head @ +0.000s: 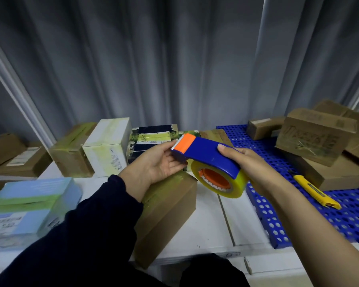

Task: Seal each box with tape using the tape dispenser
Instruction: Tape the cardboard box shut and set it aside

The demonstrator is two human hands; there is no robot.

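My right hand (251, 164) grips a blue tape dispenser (207, 155) with an orange cutter end and a yellowish clear tape roll (232, 186), held in the air above the table. My left hand (158, 164) lies palm up with relaxed fingers under the dispenser's orange front end, its fingertips touching it. Below my left wrist a brown cardboard box (170, 210) lies on the white table (207, 228), with greenish tape along its top.
Taped boxes stand at the back: a brown one (71, 154), a white one (108, 146), a dark one (153, 139). A light-blue box (29, 206) sits at the left. On the blue perforated mat (340, 216) lie a yellow utility knife (317, 191) and several brown boxes (311, 139).
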